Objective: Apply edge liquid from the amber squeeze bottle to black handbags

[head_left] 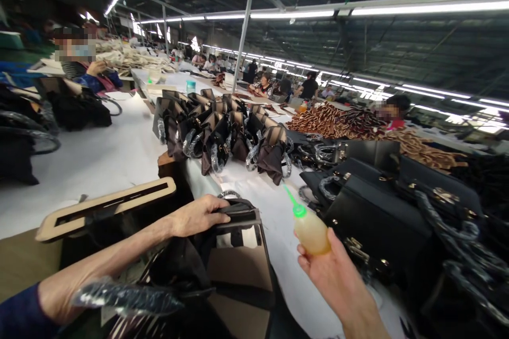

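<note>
My left hand (201, 215) is closed on the top edge of a black handbag (238, 265), thumb and fingers pinching its rim. Brown lining shows on the bag's near side, and a plastic-wrapped handle (127, 297) sticks out below my forearm. In my right hand (334, 275) is a squeeze bottle (313, 230) of yellowish liquid with a green cap and a long thin green nozzle. The bottle leans up and to the left, its nozzle apart from the bag. Left of the bag lies a beige slotted frame (115, 206).
Several unfinished dark bags (222, 132) stand on the white table (131, 143) ahead. Black handbags with wrapped handles (374, 212) crowd the right side. Brown strips (345, 122) are heaped behind them. A co-worker (85, 63) sits at the far left; more dark bags (71, 103) lie nearby.
</note>
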Available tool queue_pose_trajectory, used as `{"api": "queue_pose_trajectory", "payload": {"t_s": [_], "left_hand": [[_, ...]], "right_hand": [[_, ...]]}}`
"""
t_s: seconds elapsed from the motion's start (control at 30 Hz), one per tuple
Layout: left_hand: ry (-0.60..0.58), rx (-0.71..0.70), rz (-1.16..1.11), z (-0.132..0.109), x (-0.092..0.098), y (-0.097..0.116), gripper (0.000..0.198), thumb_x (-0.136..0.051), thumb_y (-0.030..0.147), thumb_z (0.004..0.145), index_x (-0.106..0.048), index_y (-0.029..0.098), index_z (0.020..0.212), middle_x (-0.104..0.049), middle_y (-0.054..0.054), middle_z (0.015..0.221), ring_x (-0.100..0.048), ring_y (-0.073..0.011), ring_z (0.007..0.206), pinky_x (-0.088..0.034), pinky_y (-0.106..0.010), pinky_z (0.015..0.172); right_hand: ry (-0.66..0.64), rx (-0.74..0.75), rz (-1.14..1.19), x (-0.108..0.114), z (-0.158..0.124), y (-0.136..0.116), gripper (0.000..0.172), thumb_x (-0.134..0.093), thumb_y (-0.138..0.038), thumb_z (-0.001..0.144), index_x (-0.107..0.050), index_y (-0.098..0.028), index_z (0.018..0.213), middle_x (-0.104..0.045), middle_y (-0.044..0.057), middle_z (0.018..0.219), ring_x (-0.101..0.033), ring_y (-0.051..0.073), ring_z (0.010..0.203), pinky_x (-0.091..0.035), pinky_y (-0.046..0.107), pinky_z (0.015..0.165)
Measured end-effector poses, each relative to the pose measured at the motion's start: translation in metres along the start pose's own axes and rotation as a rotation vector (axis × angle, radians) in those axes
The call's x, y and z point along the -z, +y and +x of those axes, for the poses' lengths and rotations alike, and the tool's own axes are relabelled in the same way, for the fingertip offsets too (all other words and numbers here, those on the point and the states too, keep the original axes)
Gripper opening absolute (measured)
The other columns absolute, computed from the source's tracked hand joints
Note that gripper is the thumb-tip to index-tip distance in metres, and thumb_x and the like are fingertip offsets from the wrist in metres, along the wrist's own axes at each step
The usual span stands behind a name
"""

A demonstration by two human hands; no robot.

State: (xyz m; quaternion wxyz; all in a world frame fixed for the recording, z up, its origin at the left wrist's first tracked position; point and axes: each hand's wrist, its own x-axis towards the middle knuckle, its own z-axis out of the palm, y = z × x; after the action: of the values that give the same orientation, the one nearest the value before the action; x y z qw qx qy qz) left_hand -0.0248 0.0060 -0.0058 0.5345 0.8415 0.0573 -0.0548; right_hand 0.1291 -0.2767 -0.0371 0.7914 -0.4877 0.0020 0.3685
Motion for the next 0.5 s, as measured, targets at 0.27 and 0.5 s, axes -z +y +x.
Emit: {"api": "queue_pose_trajectory", "payload": {"t_s": [0.27, 0.5], "left_hand": [[0.006, -0.023, -0.055, 0.007, -0.006, -0.003, 0.025, -0.052, 0.038, 0.081, -0.056, 0.015, 0.075, -0.048, 0.002, 0.066, -0.043, -0.0125, 0.063, -0.034, -0.022, 0.057], [-0.016, -0.071, -0.048, 0.015, 0.011, -0.003, 0.025, -0.054, 0.04, 0.078, -0.057, 0.015, 0.074, -0.051, 0.001, 0.065, -0.046, -0.013, 0.062, -0.036, -0.022, 0.055]], "right_hand": [[-0.032, 0.253, -0.49, -0.025, -0.009, -0.06, 0.058, -0.076, -0.051, 0.072, -0.055, -0.025, 0.119, -0.061, 0.005, 0.108, -0.055, 0.022, 0.09, -0.046, 0.032, 0.072], [0.04, 0.366, -0.811, -0.043, -0.014, -0.101, 0.084, -0.086, -0.049, 0.054, -0.051, -0.027, 0.127, -0.063, 0.005, 0.087, -0.05, 0.021, 0.067, -0.041, 0.03, 0.055]]}}
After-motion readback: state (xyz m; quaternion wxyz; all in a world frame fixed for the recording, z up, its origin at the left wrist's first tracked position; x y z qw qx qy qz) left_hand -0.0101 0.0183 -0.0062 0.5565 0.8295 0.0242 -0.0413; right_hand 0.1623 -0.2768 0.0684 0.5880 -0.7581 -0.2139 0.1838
